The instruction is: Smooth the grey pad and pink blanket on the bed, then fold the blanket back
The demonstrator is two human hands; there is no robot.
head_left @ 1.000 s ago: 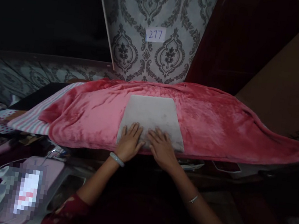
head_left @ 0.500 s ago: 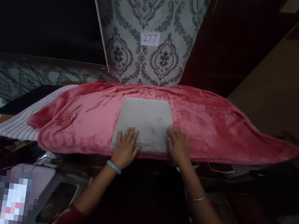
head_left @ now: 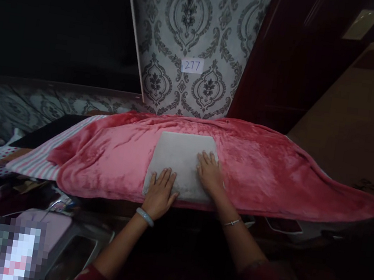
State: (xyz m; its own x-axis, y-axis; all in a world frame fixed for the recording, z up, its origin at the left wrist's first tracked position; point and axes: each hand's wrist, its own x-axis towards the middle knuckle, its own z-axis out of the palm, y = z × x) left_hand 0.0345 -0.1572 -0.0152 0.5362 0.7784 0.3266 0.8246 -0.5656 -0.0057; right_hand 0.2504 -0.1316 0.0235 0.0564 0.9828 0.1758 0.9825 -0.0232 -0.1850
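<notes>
Both hands are being kept flat, fingers spread, on the folded grey cloth [head_left: 183, 162] lying at the near edge of the red blanket [head_left: 273, 170]: the left hand [head_left: 160, 192] is being pressed on its near left corner, while the right hand [head_left: 210, 173] is being slid from the near edge up the right side, smoothing it

Two hands, the left hand [head_left: 159, 194] and right hand [head_left: 210, 175], each with one bracelet at the wrist. One pale folded cloth [head_left: 181, 162]. One red blanket [head_left: 273, 170]. One striped fabric [head_left: 36, 161] at the left. One paper label [head_left: 192, 65] reading 277 on the patterned wall.
</notes>
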